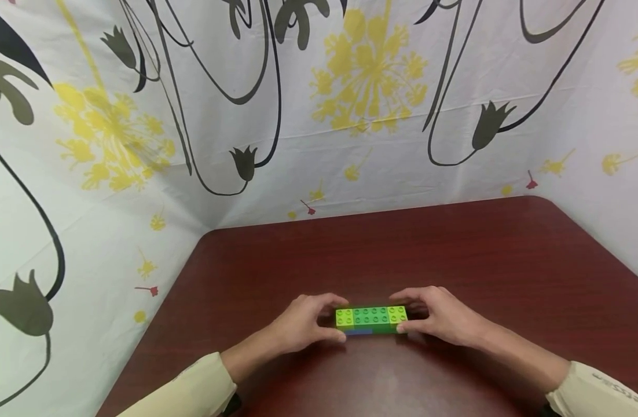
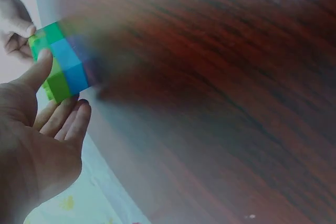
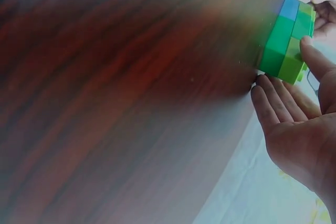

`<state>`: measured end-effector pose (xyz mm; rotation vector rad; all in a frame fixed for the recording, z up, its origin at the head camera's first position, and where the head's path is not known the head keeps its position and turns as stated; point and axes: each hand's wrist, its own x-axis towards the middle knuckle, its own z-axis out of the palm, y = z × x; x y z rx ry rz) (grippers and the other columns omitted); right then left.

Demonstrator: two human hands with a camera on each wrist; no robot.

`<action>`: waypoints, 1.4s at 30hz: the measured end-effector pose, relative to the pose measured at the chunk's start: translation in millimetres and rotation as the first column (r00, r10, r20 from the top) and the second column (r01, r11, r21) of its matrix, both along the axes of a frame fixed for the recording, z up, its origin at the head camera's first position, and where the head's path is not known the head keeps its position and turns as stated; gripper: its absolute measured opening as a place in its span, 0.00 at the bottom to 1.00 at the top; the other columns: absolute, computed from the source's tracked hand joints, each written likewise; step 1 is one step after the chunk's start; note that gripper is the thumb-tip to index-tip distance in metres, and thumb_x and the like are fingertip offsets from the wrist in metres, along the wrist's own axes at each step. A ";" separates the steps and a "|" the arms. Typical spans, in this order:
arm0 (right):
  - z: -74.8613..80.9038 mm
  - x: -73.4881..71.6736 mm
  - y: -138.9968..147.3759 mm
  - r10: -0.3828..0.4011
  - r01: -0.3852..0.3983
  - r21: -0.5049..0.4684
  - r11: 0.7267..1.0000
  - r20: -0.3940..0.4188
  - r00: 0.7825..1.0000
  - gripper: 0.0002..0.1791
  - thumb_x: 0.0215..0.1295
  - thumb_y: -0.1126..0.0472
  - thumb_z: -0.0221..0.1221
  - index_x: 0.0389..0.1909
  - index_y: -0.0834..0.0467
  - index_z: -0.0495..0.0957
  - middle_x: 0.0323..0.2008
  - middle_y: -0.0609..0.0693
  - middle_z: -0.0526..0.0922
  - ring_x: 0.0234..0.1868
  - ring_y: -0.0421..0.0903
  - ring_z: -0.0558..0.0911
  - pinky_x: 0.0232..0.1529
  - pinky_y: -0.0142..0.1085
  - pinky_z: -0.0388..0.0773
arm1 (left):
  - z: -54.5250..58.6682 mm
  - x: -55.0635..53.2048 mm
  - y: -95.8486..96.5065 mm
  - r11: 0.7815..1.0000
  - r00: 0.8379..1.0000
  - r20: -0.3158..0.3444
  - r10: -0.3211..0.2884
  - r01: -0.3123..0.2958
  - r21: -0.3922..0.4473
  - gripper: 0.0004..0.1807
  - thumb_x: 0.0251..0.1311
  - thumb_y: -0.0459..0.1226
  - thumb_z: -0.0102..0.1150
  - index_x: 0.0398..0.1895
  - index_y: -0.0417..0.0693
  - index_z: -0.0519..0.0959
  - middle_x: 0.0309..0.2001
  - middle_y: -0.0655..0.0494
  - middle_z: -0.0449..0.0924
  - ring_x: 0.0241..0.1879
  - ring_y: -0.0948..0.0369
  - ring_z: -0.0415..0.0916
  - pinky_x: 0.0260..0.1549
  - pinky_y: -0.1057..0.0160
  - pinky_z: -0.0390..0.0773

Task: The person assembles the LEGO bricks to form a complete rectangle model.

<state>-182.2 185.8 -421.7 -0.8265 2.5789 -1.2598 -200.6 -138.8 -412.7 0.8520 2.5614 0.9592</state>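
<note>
A low two-layer stack of toy building bricks lies lengthwise on the dark red table. Its top layer has a green brick [image 1: 371,315] between a lime brick [image 1: 344,317] at the left and another lime brick [image 1: 398,314] at the right. Beneath are a blue brick [image 2: 75,78] on the left and a darker green brick [image 3: 275,51] on the right. My left hand [image 1: 301,322] spans the left end, thumb in front and fingers behind, loosely spread. At the right end, my right hand [image 1: 444,315] stands likewise, its thumb overlapping the front of the lime brick.
The reddish-brown wood-grain table [image 1: 319,260] has rounded far corners. A white cloth [image 1: 298,156] with yellow flowers and grey tulips hangs behind and beside it. Both forearms wear pale sleeves [image 1: 194,385].
</note>
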 end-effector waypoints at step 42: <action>-2.3 22.1 -15.7 -0.167 0.171 0.068 0.983 -0.059 0.984 0.31 0.63 0.65 0.75 0.67 0.67 0.79 0.61 0.63 0.84 0.57 0.55 0.87 0.51 0.44 0.86 | -8.0 24.3 11.4 0.990 0.971 -0.225 0.076 -0.101 -0.101 0.33 0.69 0.42 0.72 0.73 0.38 0.75 0.65 0.47 0.81 0.63 0.55 0.80 0.59 0.52 0.82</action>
